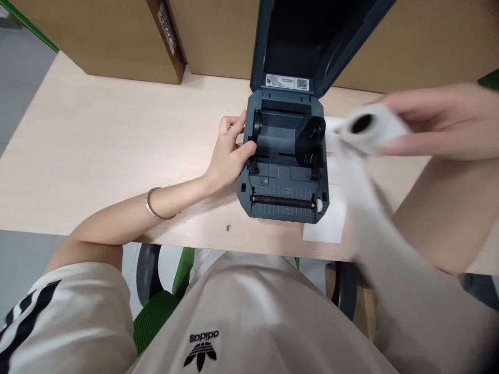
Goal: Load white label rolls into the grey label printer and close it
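A dark blue label printer (284, 171) sits open on the pale wooden desk (97, 150), its lid (307, 36) tilted up and back. My left hand (228, 153) rests against the printer's left side, the thumb on the left black roll holder (256, 126). My right hand (440, 122) holds a white paper roll (368, 127) in the air to the right of the printer. A long blurred strip of paper (393, 244) trails from the roll down toward my lap. The printer's roll bay is empty.
Cardboard boxes (113, 36) stand along the back of the desk. A white sheet (329, 221) lies under the printer's right side. A green chair (156, 311) shows below the desk edge, with a small box (364, 306) on the floor.
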A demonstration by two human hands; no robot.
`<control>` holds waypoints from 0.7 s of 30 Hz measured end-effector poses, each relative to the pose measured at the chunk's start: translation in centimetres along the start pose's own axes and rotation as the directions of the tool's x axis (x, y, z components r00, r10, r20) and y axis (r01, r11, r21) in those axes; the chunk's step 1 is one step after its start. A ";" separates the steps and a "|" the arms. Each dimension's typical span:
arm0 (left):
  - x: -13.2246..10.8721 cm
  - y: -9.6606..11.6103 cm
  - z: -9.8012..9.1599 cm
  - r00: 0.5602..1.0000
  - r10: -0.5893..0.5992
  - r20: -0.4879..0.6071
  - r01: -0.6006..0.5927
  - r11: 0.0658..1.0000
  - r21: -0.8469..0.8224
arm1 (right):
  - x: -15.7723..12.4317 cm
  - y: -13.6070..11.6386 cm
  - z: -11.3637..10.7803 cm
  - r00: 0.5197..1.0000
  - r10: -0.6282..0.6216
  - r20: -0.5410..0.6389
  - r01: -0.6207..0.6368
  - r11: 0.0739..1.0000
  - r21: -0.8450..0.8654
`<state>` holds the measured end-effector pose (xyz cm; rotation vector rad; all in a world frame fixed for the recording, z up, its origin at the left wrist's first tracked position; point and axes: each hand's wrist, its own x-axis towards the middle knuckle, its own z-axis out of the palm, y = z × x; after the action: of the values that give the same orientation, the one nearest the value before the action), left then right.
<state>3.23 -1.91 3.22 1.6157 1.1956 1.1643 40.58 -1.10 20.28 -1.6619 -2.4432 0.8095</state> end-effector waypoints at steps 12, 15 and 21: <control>-0.1 0.5 0.2 1.000 -0.012 -0.003 0.012 1.000 0.003 | 5.0 -8.4 8.7 0.988 -0.148 -0.036 0.129 0.937 -0.326; -0.1 0.4 0.1 1.000 -0.017 -0.010 0.017 1.000 -0.009 | 5.3 -8.2 8.8 0.984 -0.179 -0.016 0.163 0.928 -0.336; 0.0 0.4 0.1 1.000 -0.018 -0.001 0.018 1.000 0.016 | 5.3 -7.3 8.4 0.963 -0.270 -0.027 0.250 0.922 -0.297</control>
<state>3.40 -2.05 3.61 1.6131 1.2206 1.1471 29.34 -1.54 15.23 -1.3645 -2.7604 0.3660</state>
